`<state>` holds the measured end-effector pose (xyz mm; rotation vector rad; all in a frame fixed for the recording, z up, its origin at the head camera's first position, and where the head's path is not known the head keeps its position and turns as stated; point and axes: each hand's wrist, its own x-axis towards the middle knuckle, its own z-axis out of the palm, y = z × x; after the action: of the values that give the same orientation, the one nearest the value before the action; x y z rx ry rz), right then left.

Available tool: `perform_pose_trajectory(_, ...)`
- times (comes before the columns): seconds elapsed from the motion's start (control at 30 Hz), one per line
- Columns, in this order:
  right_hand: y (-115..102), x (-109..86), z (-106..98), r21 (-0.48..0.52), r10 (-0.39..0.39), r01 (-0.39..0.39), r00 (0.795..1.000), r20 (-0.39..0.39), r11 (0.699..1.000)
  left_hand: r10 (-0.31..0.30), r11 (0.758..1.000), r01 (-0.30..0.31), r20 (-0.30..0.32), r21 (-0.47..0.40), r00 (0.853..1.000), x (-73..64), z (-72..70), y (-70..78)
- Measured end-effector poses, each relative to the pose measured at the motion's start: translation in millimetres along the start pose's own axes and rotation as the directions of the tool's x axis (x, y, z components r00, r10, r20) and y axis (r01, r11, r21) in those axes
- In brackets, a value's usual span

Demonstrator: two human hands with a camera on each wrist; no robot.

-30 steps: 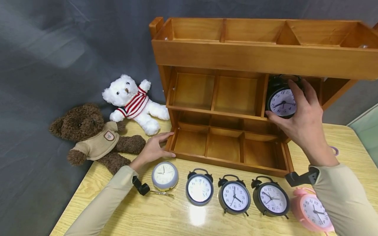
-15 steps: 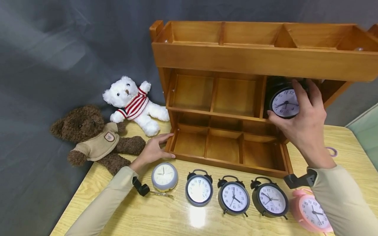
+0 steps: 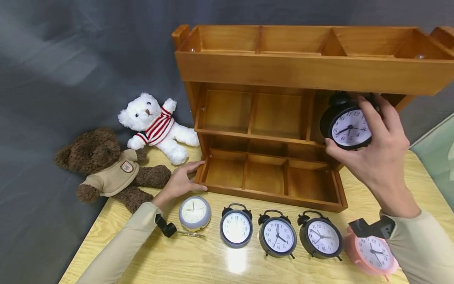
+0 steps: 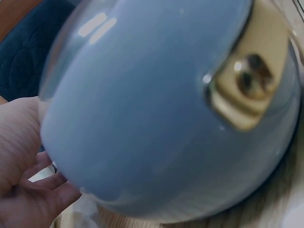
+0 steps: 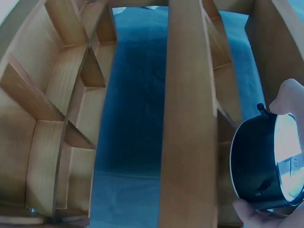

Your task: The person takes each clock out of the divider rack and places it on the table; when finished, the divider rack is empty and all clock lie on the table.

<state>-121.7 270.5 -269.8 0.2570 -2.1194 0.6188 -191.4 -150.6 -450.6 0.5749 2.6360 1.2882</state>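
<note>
My right hand (image 3: 379, 154) pinches a black twin-bell alarm clock (image 3: 349, 128) between thumb and fingers, in front of the right compartment of the middle tier. In the right wrist view, the dark side of this clock (image 5: 254, 164) shows, with the fingers over its face. At the lower left corner of the wooden shelf rack (image 3: 273, 199), my left hand (image 3: 182, 181) holds the side, thumb at the front edge. Close to that wrist lies a round grey-blue clock (image 3: 194, 213), which fills most of the left wrist view as a shiny blue shell (image 4: 142, 118).
Along the table front lie a dark blue alarm clock (image 3: 236, 228), two black ones (image 3: 278, 236) (image 3: 322, 238) and a pink one (image 3: 372, 252). A brown teddy bear (image 3: 110, 169) and a white bear in a striped sweater (image 3: 156, 126) sit left of the rack.
The right hand has drawn the black alarm clock out of the compartment, toward me and to the right. My left hand keeps its place on the rack. The view has shifted slightly.
</note>
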Motion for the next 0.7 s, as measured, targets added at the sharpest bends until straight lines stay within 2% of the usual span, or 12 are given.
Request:
perform_pose_trajectory(0.27,-4.0,-25.1,-26.7,-0.052,-0.014,0.014,1.0,0.0,0.999,0.03,0.999,-0.029,-0.013,0.024,0.999,-0.7,-2.8,-0.9)
perform_pose_trajectory(0.5,-1.4,-55.4,-50.6,-0.065,0.002,0.0,0.999,0.035,0.998,0.009,1.0,-0.009,-0.004,-0.005,1.0,-0.2,-0.2,-1.7)
perform_pose_trajectory(0.7,8.2,-79.4,-69.9,-0.038,0.026,-0.025,0.999,0.032,0.999,-0.002,1.0,0.002,0.004,-0.019,1.0,-0.1,1.4,-2.0)
